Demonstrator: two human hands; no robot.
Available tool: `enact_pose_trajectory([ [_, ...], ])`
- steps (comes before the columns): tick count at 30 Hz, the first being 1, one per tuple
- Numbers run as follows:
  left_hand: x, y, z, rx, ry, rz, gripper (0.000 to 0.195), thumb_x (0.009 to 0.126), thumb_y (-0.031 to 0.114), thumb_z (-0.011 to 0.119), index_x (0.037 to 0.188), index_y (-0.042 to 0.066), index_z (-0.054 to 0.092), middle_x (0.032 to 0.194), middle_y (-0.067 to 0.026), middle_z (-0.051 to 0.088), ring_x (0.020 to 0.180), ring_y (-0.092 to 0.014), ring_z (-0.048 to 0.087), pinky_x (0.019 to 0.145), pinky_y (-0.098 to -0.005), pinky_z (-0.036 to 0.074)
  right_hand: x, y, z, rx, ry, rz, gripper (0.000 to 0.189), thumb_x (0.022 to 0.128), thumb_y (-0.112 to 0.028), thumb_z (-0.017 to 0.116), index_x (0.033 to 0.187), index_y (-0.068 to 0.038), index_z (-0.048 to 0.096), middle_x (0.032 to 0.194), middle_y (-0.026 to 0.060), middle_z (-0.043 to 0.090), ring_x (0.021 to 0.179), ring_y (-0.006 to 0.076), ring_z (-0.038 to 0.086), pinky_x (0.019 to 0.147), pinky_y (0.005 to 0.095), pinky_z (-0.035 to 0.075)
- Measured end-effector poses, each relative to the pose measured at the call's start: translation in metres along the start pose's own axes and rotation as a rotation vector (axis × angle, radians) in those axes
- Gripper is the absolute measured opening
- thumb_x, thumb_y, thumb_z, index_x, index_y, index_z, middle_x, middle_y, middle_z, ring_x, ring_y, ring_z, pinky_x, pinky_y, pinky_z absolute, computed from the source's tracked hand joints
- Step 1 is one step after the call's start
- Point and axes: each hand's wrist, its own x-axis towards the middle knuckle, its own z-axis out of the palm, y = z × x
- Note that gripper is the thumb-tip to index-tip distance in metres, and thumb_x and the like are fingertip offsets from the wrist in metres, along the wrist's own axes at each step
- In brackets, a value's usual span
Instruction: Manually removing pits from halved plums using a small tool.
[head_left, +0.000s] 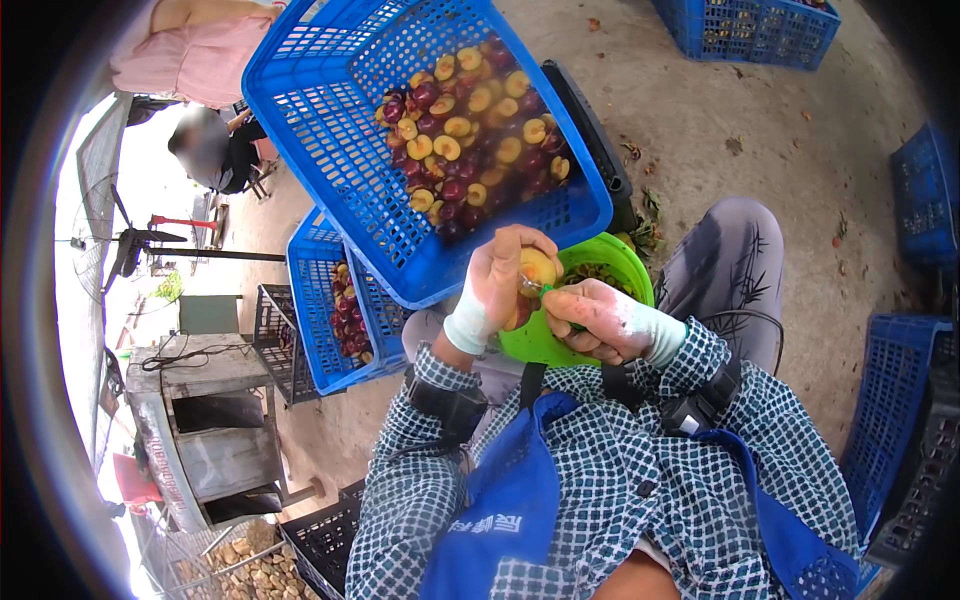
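My left hand (496, 276), in a pale work glove, holds a halved plum (537, 270) with its yellow cut face towards my right hand. In my gloved right hand (598, 319) is a small tool with a green handle (547, 291); its metal tip touches the middle of the cut face. Another piece of plum (519, 313) shows below the left fingers. Beneath both hands stands a bright green bucket (634, 264) with dark scraps inside. Just beyond them, a large blue plastic crate (330, 176) leans towards me, holding many halved plums (465, 135).
A second blue crate (311, 247) with plums and a black crate (271, 319) stand at left. More blue crates (750, 34) are at the far right. A pedestal fan (135, 244), a metal cabinet (225, 442) and a seated person (206, 150) are farther left. Leaves (649, 225) lie by the bucket.
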Motion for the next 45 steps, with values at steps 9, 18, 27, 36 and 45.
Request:
enact_pose_trajectory([
  [9,-0.002,0.008,0.003,-0.218,0.17,0.088,0.078,0.116,0.075,0.042,0.127,0.001,0.067,0.102,-0.0121,0.08,0.08,-0.018,0.075,0.069,-0.0298,0.06,-0.004,-0.001,0.014,0.224,-0.35,-0.107,0.047,0.121,-0.047,0.048,0.094,-0.011,0.063,0.065,-0.0036,0.051,0.047,0.0085,0.043,0.045,0.0269,0.036],
  [18,-0.097,0.035,-0.262,1.362,1.17,-0.071,0.042,0.117,0.049,0.062,0.126,0.011,0.078,0.123,-0.0201,0.077,0.099,-0.034,0.078,0.084,-0.0486,0.064,-0.002,-0.007,0.025,-0.314,0.007,-0.221,0.041,0.117,-0.03,0.066,0.145,0.0,0.07,0.117,0.003,0.075,0.105,0.0085,0.064,0.094,0.0303,0.055],
  [27,0.162,-0.038,-0.114,1.212,0.35,0.249,0.044,0.105,0.044,0.077,0.136,0.013,0.077,0.136,-0.0196,0.077,0.128,-0.041,0.071,0.107,-0.0482,0.058,0.004,-0.015,0.02,-0.301,0.207,-0.274,0.043,0.116,-0.032,0.071,0.141,0.003,0.072,0.113,0.005,0.081,0.102,0.0095,0.069,0.093,0.0327,0.06],
  [36,0.315,-0.141,-0.073,1.301,0.011,-0.231,0.041,0.111,0.034,0.063,0.141,0.009,0.075,0.13,-0.0135,0.081,0.113,-0.031,0.079,0.096,-0.0413,0.064,0.002,-0.028,0.018,-0.334,0.363,-0.275,0.045,0.114,-0.032,0.074,0.14,0.004,0.072,0.109,0.0135,0.082,0.099,0.0139,0.073,0.093,0.0359,0.06],
  [45,0.182,-0.051,-0.078,-0.3,0.004,-0.349,0.049,0.113,0.019,0.068,0.157,0.004,0.056,0.122,-0.0116,0.077,0.098,-0.023,0.08,0.083,-0.034,0.068,0.014,-0.011,0.007,-0.549,0.763,-0.434,0.035,0.111,-0.032,0.074,0.126,-0.001,0.071,0.098,0.023,0.078,0.09,0.0373,0.078,0.082,0.0464,0.061],
])
